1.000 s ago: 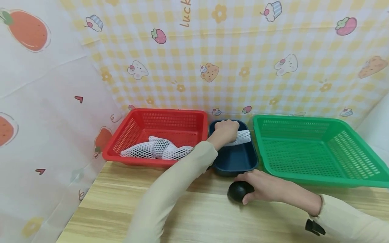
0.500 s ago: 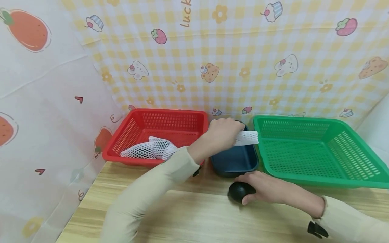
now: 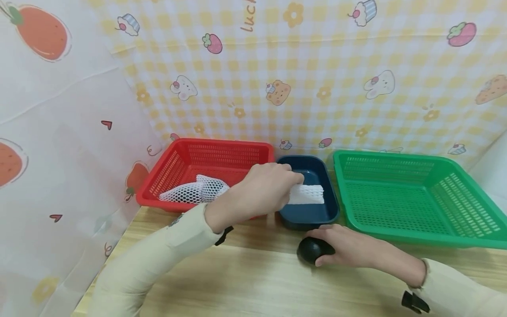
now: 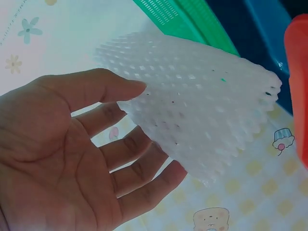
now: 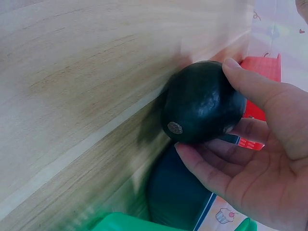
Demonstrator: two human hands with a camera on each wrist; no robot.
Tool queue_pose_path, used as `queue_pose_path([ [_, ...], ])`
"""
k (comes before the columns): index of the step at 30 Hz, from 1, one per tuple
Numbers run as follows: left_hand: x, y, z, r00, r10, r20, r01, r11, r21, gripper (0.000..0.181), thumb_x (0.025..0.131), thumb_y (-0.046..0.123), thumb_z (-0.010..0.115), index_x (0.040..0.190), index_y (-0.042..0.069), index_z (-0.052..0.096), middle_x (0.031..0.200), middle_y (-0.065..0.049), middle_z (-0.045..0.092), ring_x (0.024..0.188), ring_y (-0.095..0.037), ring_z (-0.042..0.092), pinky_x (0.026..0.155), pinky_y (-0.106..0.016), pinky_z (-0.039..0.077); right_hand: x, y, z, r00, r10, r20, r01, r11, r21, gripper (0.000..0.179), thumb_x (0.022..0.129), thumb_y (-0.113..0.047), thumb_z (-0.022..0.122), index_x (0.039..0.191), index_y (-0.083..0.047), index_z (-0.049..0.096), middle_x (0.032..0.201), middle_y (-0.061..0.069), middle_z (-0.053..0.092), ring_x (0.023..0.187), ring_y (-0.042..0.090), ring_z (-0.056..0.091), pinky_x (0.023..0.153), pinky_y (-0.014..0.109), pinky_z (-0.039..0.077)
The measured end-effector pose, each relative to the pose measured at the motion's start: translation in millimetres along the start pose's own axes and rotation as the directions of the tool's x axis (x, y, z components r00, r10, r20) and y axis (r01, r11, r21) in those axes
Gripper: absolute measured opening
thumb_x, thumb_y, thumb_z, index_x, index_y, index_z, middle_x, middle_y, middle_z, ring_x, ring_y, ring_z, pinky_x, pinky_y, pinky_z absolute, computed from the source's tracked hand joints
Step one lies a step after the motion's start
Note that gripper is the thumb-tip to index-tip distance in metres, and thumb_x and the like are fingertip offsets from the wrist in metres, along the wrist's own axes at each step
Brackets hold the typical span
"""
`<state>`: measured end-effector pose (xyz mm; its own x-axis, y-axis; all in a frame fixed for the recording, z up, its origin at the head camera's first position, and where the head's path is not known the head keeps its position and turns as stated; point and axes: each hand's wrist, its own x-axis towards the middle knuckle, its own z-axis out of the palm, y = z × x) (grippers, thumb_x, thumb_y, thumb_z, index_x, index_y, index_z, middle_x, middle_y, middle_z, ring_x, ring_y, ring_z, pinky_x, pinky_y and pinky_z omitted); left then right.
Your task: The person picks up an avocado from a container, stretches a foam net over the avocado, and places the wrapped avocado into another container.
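Note:
My left hand (image 3: 263, 187) pinches a white foam fruit net (image 4: 207, 106) between thumb and fingers. In the head view the net overlaps the dark blue tray (image 3: 309, 215) in the middle, and the left wrist view shows it flattened, with its mesh end spread. On the wooden table in front of the tray, my right hand (image 3: 348, 244) grips a dark avocado (image 3: 313, 251). Thumb and fingers curl round its sides, and a pale stem scar (image 5: 174, 127) shows on it in the right wrist view.
At the left stands a red basket (image 3: 222, 145) with more white foam nets (image 3: 194, 191) inside. A green basket (image 3: 396, 237) stands right of the tray. A patterned cloth (image 3: 309, 57) hangs behind them; wooden tabletop (image 3: 237, 281) lies in front.
My left hand has drawn the foam net from deeper over the tray back to the left and toward me. The right hand keeps its grip on the avocado, and the head view has shifted slightly.

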<state>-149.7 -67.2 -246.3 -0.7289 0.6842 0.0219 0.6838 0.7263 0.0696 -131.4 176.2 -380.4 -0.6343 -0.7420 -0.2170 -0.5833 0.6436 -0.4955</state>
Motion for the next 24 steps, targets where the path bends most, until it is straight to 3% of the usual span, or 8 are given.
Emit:
queue_pose_path([
  [7, -11.1, 0.6, 5.7, 0.999, 0.045, -0.017, -0.045, 0.999, -0.009, 0.033, 0.094, 0.016, 0.072, 0.126, 0.018, 0.071, 0.101, -0.002, 0.067, 0.082, -0.014, 0.058, 0.056, -0.022, 0.049, -0.3, 1, 1, 1.0, -0.005, -0.003, 0.005, 1.0, -0.007, 0.058, 0.085, -0.04, 0.083, 0.132, -0.012, 0.065, 0.119, -0.001, 0.067, 0.101, 0.01, 0.061, 0.084, 0.039, 0.054],
  [17, -18.4, -4.2, 11.8, 0.999, 0.047, -0.011, -0.047, 0.998, -0.032, 0.04, 0.09, 0.021, 0.079, 0.128, 0.017, 0.069, 0.108, -0.003, 0.068, 0.086, -0.015, 0.059, 0.06, -0.023, 0.051, -3.4, 1, -2, 1.0, -0.008, -0.02, 0.007, 1.0, -0.028, 0.072, 0.085, -0.044, 0.082, 0.142, -0.009, 0.057, 0.126, 0.003, 0.064, 0.106, 0.018, 0.061, 0.087, 0.044, 0.054],
  [24, -20.6, -11.6, 14.3, 1.0, 0.009, -0.005, -0.009, 0.999, -0.044, 0.039, 0.088, 0.022, 0.08, 0.125, 0.018, 0.07, 0.107, -0.002, 0.067, 0.086, -0.014, 0.058, 0.06, -0.024, 0.051, -11.3, -6, -9, 0.998, 0.0, -0.057, -0.003, 0.999, -0.04, 0.076, 0.084, -0.044, 0.083, 0.145, -0.007, 0.055, 0.13, 0.01, 0.063, 0.111, 0.026, 0.062, 0.087, 0.044, 0.056],
])
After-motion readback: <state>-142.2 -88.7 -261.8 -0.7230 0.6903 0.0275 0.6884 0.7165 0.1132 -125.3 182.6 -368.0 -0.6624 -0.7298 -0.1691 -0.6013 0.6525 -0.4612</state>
